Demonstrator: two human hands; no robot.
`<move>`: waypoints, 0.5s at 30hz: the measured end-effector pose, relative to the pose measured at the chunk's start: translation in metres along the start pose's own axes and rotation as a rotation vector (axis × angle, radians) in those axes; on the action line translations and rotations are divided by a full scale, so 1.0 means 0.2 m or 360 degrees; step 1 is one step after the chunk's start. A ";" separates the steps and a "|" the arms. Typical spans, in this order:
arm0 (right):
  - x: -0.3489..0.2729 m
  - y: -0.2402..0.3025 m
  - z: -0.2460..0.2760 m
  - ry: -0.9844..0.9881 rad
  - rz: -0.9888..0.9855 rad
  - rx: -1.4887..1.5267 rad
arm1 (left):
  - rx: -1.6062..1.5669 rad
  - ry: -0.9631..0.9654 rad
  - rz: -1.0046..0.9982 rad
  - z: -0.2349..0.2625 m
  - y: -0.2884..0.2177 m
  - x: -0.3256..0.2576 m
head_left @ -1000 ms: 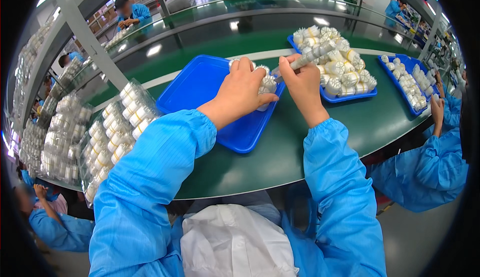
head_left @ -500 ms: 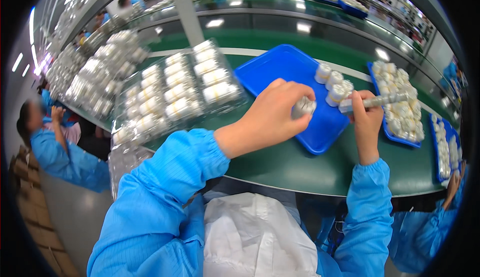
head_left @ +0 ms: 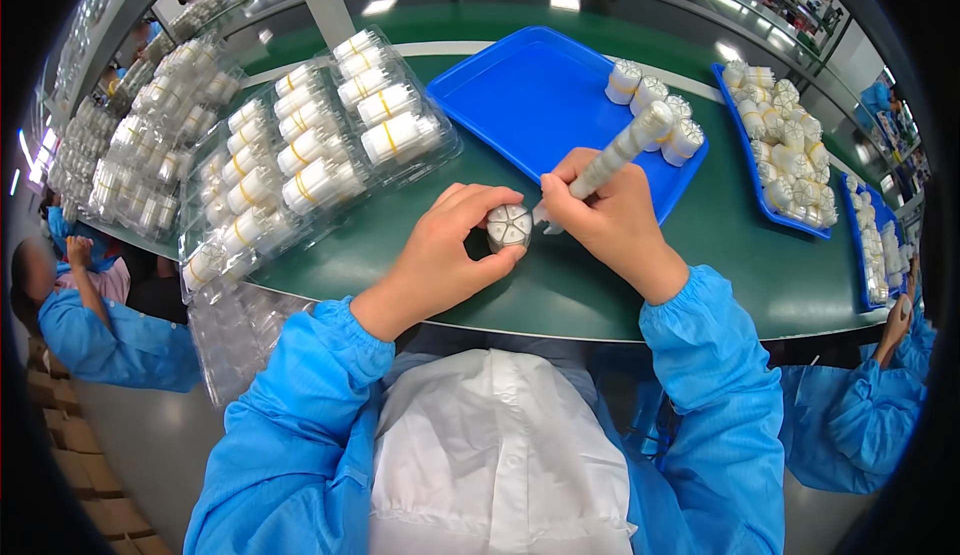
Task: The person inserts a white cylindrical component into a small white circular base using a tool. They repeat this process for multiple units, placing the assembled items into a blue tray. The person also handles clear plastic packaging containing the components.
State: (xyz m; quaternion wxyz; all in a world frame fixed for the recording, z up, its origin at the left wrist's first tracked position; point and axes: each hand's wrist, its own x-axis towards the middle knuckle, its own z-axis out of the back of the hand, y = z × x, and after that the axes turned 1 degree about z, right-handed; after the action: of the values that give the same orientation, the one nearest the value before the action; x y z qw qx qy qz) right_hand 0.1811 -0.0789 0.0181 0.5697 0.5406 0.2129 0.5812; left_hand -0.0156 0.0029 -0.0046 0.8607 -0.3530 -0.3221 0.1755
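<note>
Between the thumb and fingers of my left hand (head_left: 435, 260) is a short white cylinder (head_left: 509, 228), its round end face split into wedge-like segments and turned up. Closed like a pen grip, my right hand (head_left: 622, 230) holds a pale, wrapped stick-like tool (head_left: 628, 145). The tool's lower end points at the cylinder's right side; whether they touch I cannot tell. Both hands are over the green table, in front of a blue tray (head_left: 530, 95). Several similar white cylinders (head_left: 683, 142) stand at that tray's right end.
To the left, clear plastic trays (head_left: 425, 150) hold rows of white rolls with yellow bands, with more stacked behind. A blue tray (head_left: 770, 220) heaped with white cylinders lies at right, another (head_left: 872, 300) beyond it. Co-workers in blue sleeves sit at both sides. A grey post (head_left: 322, 0) rises behind.
Both hands have come together nearer my body, away from the blue tray. The tool has swung from lying sideways to slanting down at the cylinder, whose end face now shows.
</note>
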 end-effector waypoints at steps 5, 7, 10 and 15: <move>-0.01 0.04 -0.01 0.0058 0.0067 -0.0043 | 0.0053 -0.0050 -0.0057 -0.02 0.01 0.00; -0.01 0.04 -0.02 0.0072 0.0110 -0.0077 | 0.0080 -0.0071 -0.0091 -0.02 0.01 0.00; -0.01 0.02 -0.04 0.0073 0.0191 -0.0158 | 0.0067 -0.0085 -0.0080 -0.02 -0.01 0.00; -0.02 0.01 -0.04 0.0079 0.0003 -0.0096 | 0.0180 -0.0111 0.0081 -0.04 -0.02 -0.01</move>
State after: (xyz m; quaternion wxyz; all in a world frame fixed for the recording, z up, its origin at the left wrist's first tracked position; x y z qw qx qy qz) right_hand 0.1717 -0.0805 0.0158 0.5798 0.5089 0.2089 0.6010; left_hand -0.0114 -0.0046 -0.0077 0.8628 -0.3055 -0.3325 0.2275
